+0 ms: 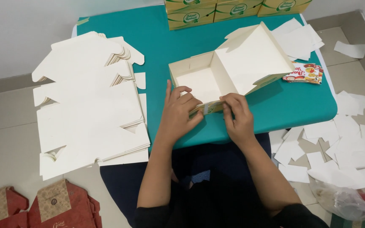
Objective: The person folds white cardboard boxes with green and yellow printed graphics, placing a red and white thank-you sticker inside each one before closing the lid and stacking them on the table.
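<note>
My left hand [178, 113] and right hand [237, 116] pinch the near wall of the white cardboard box [199, 82], fingers clamped on its front edge to hold the fold flat; it sits half-formed on the teal table [148, 38], lid [252, 57] up (leaning back); the stack of flat white blanks [85, 109] lies to my left, within reach.

home box-folding corner: stacked flat cartons [89, 114]

Matt white cardboard box [199, 82], teal cloth [157, 38].
</note>
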